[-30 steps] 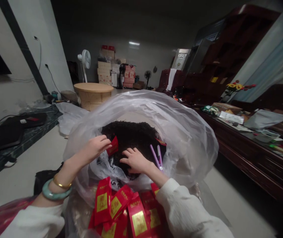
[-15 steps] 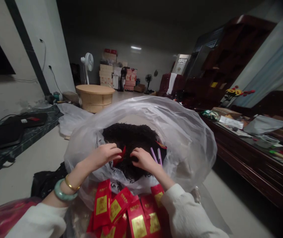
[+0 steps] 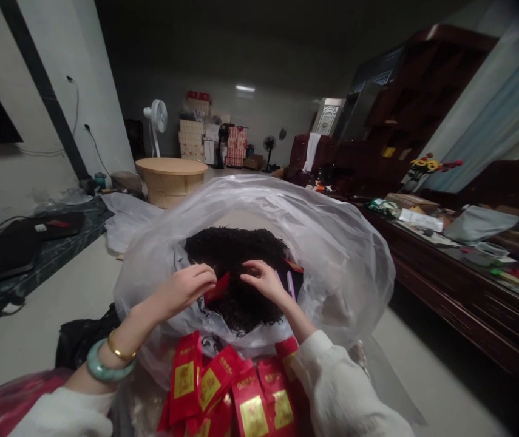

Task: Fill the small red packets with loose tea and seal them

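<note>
A large clear plastic bag (image 3: pixel 354 255) stands wide around a heap of dark, dried, tea-like leaves (image 3: pixel 236 243). At the heap's left side my left hand (image 3: pixel 190 286), closed, holds a small red packet (image 3: pixel 217 289) by its edge. Over the leaves, right of that packet, hovers my right hand (image 3: pixel 263 280), thumb and fingers apart with nothing visible between them. Two purple sticks (image 3: pixel 291 285) poke up just behind my right wrist. Closer to me lies a pile of red packets with gold labels (image 3: pixel 211 385).
A black plastic bag (image 3: pixel 84 334) sits on the floor at the left. Along the right runs a dark wooden cabinet (image 3: pixel 427 291) topped with clutter. Farther back stand a round wooden table (image 3: pixel 172 165), a white fan (image 3: pixel 156 118) and stacked boxes (image 3: pixel 192 133).
My right hand has lifted slightly and its curled fingers have opened. The red packet in my left hand shows more fully. The view has shifted a little.
</note>
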